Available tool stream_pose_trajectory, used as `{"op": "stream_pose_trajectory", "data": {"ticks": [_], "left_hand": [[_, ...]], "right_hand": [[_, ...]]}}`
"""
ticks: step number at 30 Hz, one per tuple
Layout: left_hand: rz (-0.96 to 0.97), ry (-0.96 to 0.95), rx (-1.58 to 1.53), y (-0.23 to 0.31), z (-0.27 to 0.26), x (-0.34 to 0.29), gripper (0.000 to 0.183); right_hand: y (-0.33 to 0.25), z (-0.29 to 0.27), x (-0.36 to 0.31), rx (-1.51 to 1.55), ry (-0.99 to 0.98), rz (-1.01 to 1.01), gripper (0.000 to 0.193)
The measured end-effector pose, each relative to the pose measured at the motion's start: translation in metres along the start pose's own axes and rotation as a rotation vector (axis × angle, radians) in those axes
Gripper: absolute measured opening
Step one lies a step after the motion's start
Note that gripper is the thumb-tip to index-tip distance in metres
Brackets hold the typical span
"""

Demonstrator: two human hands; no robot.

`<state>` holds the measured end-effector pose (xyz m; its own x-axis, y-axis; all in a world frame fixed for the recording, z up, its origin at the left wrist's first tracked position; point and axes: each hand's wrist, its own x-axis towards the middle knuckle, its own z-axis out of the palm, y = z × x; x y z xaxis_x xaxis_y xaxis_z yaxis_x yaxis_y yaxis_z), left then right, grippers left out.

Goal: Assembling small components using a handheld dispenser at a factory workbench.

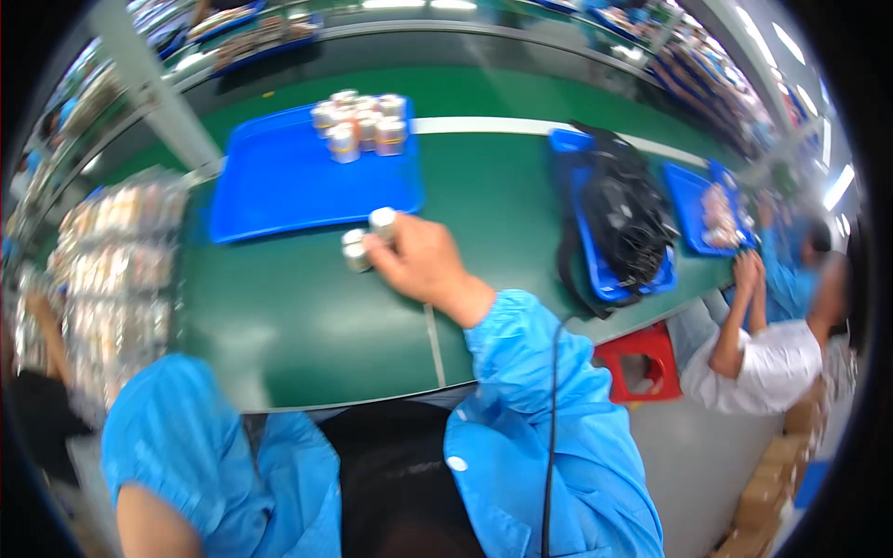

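Note:
My right hand reaches over the green tabletop, its fingers closed around a small capped bottle. A second small bottle stands right beside it, close to my thumb; whether the thumb touches it I cannot tell. Just beyond the hand lies a blue tray, with a cluster of similar small bottles with pale tops at its far right corner. My left sleeve and a bare piece of forearm show at the lower left, but the left hand is outside the picture.
Plastic-wrapped stacks of small items stand at the left. To the right, a black bag rests on a blue tray, with another blue tray farther on. A red stool and a seated person are at the right.

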<state>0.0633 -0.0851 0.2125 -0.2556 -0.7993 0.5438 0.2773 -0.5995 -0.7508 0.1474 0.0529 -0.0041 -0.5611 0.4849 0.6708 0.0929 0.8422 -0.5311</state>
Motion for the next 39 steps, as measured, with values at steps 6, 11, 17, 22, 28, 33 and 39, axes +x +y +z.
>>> {"op": "stream_pose_trajectory", "data": {"ticks": [6, 11, 17, 22, 28, 33, 39], "left_hand": [[0.114, -0.199, 0.072, 0.025, -0.001, 0.047, 0.024], [0.384, -0.273, 0.483, 0.04, -0.006, 0.061, 0.025], [-0.722, -0.663, 0.946, 0.018, -0.138, -0.068, 0.014], [-1.233, -1.121, 1.151, 0.008, -0.193, -0.164, 0.038], [-1.512, -1.539, 1.085, 0.018, -0.191, -0.192, 0.045], [-1.486, -1.407, 1.076, 0.017, -0.201, -0.199, 0.045], [-1.604, -1.309, 1.069, 0.015, -0.204, -0.196, 0.042]], "right_hand": [[0.008, -0.014, -0.007, 0.041, -0.043, 0.134, 0.02], [0.002, -0.002, 0.006, 0.097, -0.058, 0.109, 0.018], [-0.005, 0.001, 0.011, 0.108, -0.066, 0.104, 0.018], [0.004, 0.002, 0.005, 0.083, -0.045, 0.091, 0.017], [0.001, -0.005, -0.001, 0.073, -0.064, 0.128, 0.017], [0.0, -0.005, 0.002, 0.099, -0.067, 0.142, 0.018], [0.004, 0.001, 0.006, 0.103, -0.063, 0.127, 0.018]]}}
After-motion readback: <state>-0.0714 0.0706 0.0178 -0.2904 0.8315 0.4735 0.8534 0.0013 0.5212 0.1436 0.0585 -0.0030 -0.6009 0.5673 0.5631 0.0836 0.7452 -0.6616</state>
